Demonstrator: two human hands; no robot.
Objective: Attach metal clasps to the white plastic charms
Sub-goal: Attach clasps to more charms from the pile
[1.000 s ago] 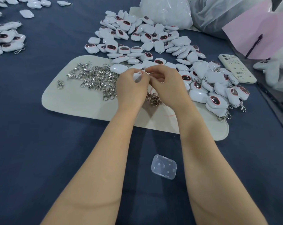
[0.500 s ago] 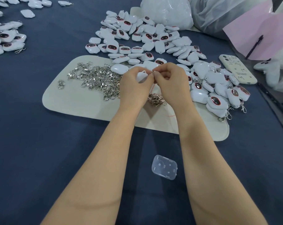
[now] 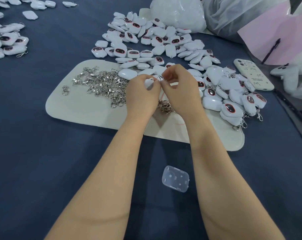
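Since half a second ago, my fingertips have eased apart above the mat's (image 3: 88,111) far edge. Left hand (image 3: 141,96) grips a white charm (image 3: 149,83); right hand (image 3: 181,89) pinches what looks like a clasp ring (image 3: 158,77). If my pinch slips, the ring could drop among the loose clasps (image 3: 103,84).

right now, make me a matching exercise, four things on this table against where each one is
1 clasp pile
2 phone
3 clear case
4 held charm

a on the blue cloth, nearest the person
b in the left hand
c left part of the cream mat
d right of the charm heap

Pairs: 1-c, 2-d, 3-a, 4-b
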